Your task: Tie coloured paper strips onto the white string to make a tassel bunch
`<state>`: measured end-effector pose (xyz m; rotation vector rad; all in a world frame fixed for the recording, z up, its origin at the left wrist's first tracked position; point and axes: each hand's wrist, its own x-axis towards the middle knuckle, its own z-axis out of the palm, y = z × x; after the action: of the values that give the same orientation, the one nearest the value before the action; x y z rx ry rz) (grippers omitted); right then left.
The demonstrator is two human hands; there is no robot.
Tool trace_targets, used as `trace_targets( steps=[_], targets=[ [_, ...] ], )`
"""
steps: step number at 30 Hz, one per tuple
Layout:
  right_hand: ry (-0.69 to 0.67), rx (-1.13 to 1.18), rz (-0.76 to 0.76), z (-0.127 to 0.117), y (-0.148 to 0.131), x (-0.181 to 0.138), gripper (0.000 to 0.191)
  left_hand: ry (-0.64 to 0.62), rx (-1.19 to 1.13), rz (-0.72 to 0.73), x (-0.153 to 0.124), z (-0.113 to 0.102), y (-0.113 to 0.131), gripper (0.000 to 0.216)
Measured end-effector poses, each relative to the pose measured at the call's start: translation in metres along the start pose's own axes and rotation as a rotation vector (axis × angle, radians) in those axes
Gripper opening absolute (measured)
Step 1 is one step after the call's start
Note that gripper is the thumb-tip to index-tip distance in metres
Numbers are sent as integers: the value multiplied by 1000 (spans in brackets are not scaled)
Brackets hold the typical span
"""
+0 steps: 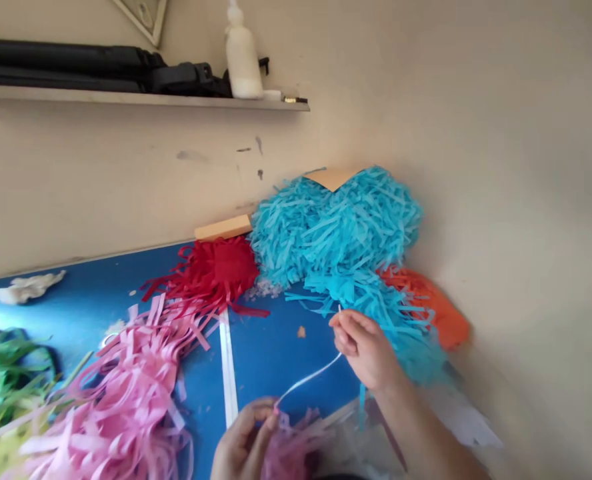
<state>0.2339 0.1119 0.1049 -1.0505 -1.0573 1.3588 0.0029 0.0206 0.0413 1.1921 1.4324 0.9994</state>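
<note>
Between my two hands runs a thin white string (309,379), slightly slack. My right hand (363,347) pinches its upper end, and a short tip sticks out above the fingers. Low in the view, my left hand (249,437) is closed on the gathered top of a pink paper tassel (296,443), where the string meets it. The tassel's fringe hangs below those fingers and is partly cut off by the frame. Just behind my right hand lies a loose bunch of blue paper fringe (371,300).
Pink fringe (126,400), red fringe (221,267) and green strips (6,373) cover the left of the blue table (271,340). A large blue fringe heap (341,223) and orange paper (443,310) lie against the wall. Above, a shelf (126,97) holds a white bottle (243,60).
</note>
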Motion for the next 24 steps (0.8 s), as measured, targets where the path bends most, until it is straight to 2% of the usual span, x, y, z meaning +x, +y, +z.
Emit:
trace_targets(
  steps=[2,4,6,8,12,15,17,21,24],
  targets=[
    [-106,-327,-66,12,4,-17,30,89,-49,18,0,-9,7,36],
    [-247,-534,-80,27,10,-32,31,130,-207,-108,0,-12,14,36],
    [-326,-617,-84,39,18,-43,35,117,-427,-284,0,-8,20,37],
    [-349,-657,-102,48,24,-48,36,75,-633,-391,0,0,26,36],
    [-381,-673,-95,52,30,-51,35,24,-816,-440,0,11,33,33],
    [-392,-674,-58,50,29,-50,35,23,-776,-424,-1,13,34,32],
    [-381,-669,-18,49,29,-49,35,41,-667,-345,-1,12,33,31],
    [-406,-543,140,44,31,-45,11,55,-384,-118,-1,9,31,24],
    [-538,-330,287,39,34,-45,41,30,-240,-61,-2,10,30,23]
  ],
)
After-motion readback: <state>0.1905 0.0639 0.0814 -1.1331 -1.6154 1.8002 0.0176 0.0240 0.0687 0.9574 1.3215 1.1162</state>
